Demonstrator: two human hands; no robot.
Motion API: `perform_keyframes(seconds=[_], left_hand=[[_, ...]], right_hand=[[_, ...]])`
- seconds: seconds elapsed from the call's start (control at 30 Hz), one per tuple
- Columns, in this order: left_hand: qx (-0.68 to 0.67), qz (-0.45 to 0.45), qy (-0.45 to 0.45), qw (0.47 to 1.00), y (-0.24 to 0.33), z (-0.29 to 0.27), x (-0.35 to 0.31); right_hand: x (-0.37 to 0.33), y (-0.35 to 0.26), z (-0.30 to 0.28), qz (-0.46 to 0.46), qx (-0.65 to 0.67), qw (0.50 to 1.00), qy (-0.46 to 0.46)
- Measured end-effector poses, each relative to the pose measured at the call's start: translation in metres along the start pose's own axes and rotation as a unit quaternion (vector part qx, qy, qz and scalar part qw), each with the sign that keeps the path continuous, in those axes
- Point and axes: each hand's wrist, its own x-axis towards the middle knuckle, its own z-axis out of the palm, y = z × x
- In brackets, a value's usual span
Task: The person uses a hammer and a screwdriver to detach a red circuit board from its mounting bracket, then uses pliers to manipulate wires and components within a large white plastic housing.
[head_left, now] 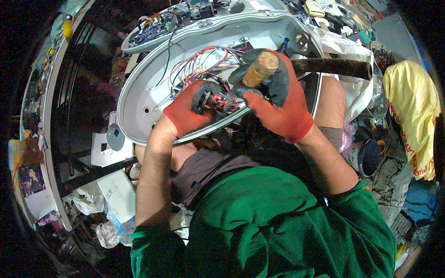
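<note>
My left hand (pixel 189 107), in an orange-red glove with a dark palm, is closed round a small red electronic part (pixel 215 100) with wires. My right hand (pixel 282 99), gloved the same way, grips a hand tool with a worn yellowish-brown handle (pixel 260 69). The handle's butt points up, and its working end lies close to the red part, mostly hidden by the fingers. Both hands are over the near side of an open grey shell (pixel 139 99) resting across my lap. Inside the shell, a bundle of coloured wires (pixel 194 65) lies beyond my hands.
A dark bar (pixel 343 67) juts over the shell's right edge. Behind stands another grey shell part (pixel 208 21) with circuit boards. A white sack (pixel 347 48) and a yellow bag (pixel 410 111) lie at right. White scraps (pixel 118 194) lie at left beside a dark panel (pixel 88 106).
</note>
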Motion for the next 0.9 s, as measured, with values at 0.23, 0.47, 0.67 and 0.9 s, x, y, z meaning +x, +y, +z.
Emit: perform_keyframes(seconds=[0.23, 0.47, 0.67, 0.9], left_hand=[[0.148, 0.129, 0.041, 0.980, -0.014, -0.003, -0.001], [0.142, 0.088, -0.014, 0.986, -0.045, 0.006, -0.001], [0.214, 0.028, -0.003, 0.976, -0.027, 0.005, -0.006], [0.137, 0.050, -0.028, 0.989, 0.009, 0.010, -0.006]], right_hand=[[0.008, -0.007, 0.012, 0.005, -0.063, 0.996, -0.059], [0.013, -0.006, 0.019, 0.042, -0.073, 0.992, -0.092], [0.021, -0.012, 0.024, 0.001, -0.145, 0.984, -0.099], [0.028, -0.019, 0.017, 0.015, -0.189, 0.977, -0.096]])
